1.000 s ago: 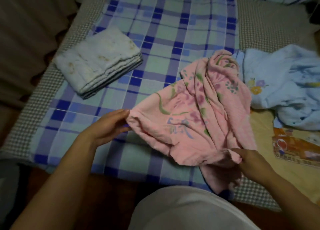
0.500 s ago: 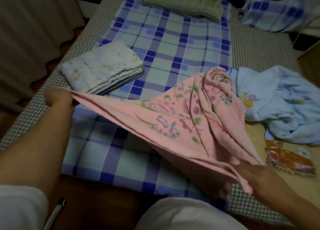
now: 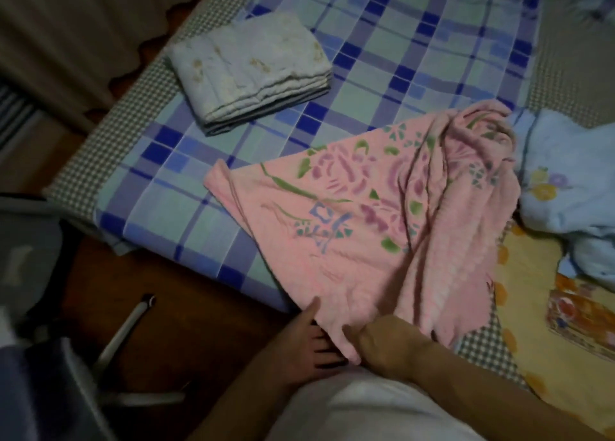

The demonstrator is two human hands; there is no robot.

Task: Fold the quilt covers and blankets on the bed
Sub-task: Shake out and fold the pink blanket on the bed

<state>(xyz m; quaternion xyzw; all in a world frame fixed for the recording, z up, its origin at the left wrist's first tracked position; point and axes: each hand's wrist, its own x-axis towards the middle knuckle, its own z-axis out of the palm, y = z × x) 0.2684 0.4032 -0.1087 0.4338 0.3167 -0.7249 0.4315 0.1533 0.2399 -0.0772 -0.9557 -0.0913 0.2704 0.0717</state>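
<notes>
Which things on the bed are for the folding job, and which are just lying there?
For the job: pink blanket, blue blanket, folded white blanket, both hands: left, right.
Just lying about: picture box, metal pole.

Pink floral blanket (image 3: 382, 221), blue-green plaid sheet (image 3: 416, 51), pale folded quilt (image 3: 253, 71).

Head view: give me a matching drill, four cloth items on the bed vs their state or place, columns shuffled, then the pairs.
Column 1:
1. pink blanket
2. white blanket
3. light blue blanket
4. checked sheet

Column 2:
A. folded in a neat stack, far left
B. crumpled in a heap, right side
C. spread flat under the others
D. near edge gripped by left hand and right hand

Pairs: 1-D, 2-A, 3-B, 4-C
</notes>
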